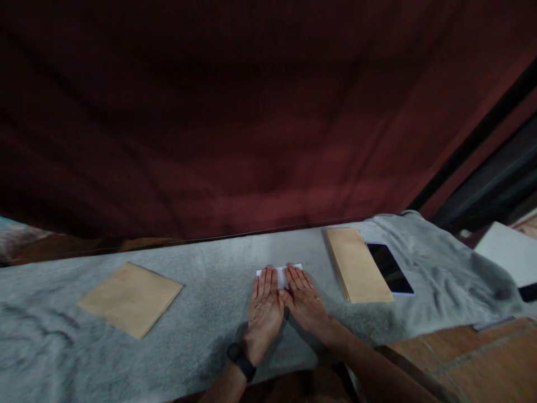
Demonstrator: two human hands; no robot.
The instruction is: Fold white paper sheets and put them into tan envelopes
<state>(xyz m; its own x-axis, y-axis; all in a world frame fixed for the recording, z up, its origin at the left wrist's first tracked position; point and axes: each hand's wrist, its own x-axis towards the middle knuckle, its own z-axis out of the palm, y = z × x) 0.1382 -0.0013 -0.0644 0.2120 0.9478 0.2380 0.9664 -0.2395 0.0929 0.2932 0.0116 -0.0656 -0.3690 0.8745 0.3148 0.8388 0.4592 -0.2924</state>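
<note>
Both hands lie flat, side by side, on a small white piece of paper (281, 277) at the middle of the grey cloth. My left hand (265, 302) covers its left part, fingers stretched out and pointing away from me. On the right part rests my right hand (305, 299), also flat, its thumb meeting the left hand. Only the paper's far edge and a strip between the hands show; the rest is hidden under the palms. A dark watch (241, 361) is on the left wrist.
A brown envelope (132, 299) lies at an angle on the left of the grey cloth (210, 336). To the right is a stack of brown envelopes (358, 266), partly over a dark phone (390, 268). A dark red curtain (260, 140) hangs behind; tiled floor (474, 358) shows at right.
</note>
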